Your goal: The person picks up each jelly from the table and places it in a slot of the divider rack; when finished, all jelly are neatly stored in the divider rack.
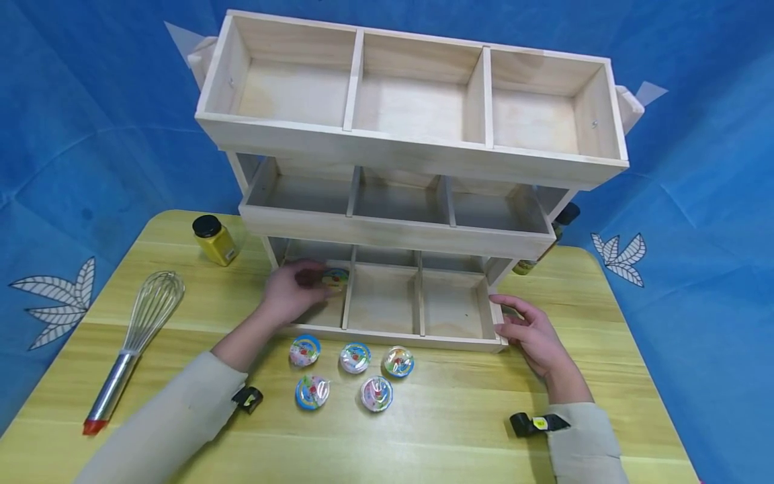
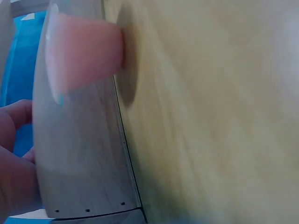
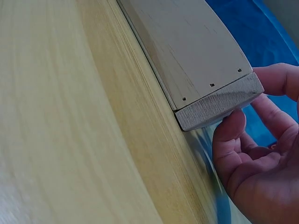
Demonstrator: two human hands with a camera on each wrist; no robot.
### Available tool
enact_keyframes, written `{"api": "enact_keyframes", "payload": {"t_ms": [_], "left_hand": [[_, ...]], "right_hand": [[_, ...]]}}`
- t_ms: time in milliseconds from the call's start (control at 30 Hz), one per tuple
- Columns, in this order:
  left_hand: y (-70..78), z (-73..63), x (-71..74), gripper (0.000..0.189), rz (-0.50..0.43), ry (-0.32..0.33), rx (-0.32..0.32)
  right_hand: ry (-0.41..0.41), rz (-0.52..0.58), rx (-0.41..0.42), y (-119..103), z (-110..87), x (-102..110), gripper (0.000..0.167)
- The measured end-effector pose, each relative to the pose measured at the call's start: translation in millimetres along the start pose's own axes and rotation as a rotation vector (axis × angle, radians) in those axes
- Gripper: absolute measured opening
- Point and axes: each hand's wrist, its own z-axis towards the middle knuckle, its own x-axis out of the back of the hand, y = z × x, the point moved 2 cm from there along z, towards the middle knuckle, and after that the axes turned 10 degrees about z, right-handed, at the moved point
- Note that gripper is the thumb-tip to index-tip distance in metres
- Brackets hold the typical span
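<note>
Backdrop: blue cloth (image 1: 109, 134) with printed leaves, behind and to both sides. On the wood-grain table (image 1: 447, 437) stands a three-tier pale wooden rack (image 1: 387, 232), three compartments per tier; its upper tiers overhang the bottom row and shade its back.

Balloon whisk (image 1: 130, 349), red-ended handle, lies well to the left.

My right hand (image 1: 535, 333) grips the rack's bottom right end between thumb and fingers. My left hand (image 1: 290, 292) reaches into the bottom left compartment, just beside the divider, pinching a round film-lidded cup (image 1: 335, 277); cannot tell whether its base touches the floor.

Black-capped bottle (image 1: 567, 214), partly hidden behind the rack's right side. Black-lidded yellow jar (image 1: 214, 240) near its left side. A black wrist device (image 1: 248, 399) on each sleeve.

Five more cups (image 1: 355, 358) sit before the rack: three nearest it, two in front.

Labels: jar label, yellow tag (image 1: 540, 423) on the right wrist device, and colourful lid prints; all wording too small to read.
</note>
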Motion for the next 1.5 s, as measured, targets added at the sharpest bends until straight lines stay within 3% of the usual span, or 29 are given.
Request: {"api": "enact_keyframes", "payload": {"t_ms": [300,600,867,1167,1367,1500], "left_hand": [[13.1,-27.5,12.0,0.046,-0.181,0.087,-0.052],[22.1,-60.2,24.1,0.048,-0.266,0.138,-0.110],[26.6,-87.4,23.2,0.050,-0.276,0.192,-0.138],[25.9,-108.1,19.0,0.045,-0.218,0.183,-0.170],[14.1,-119.3,14.1,0.042,-0.144,0.179,-0.138],[8.1,-123.6,12.5,0.042,-0.108,0.151,-0.083]], "right_hand": [[-0.002,-0.004,0.004,-0.3,-1.7,1.1,0.053],[0.009,-0.012,-0.007,-0.8,-0.8,-0.4,0.053],[0.021,-0.014,0.007,-1.0,-1.2,0.6,0.051],[0.025,0.025,0.010,2.3,0.2,2.2,0.050],[0.033,0.014,-0.004,1.3,-0.8,-0.2,0.051],[0.038,-0.013,0.000,-0.3,-2.2,-0.4,0.052]]}}
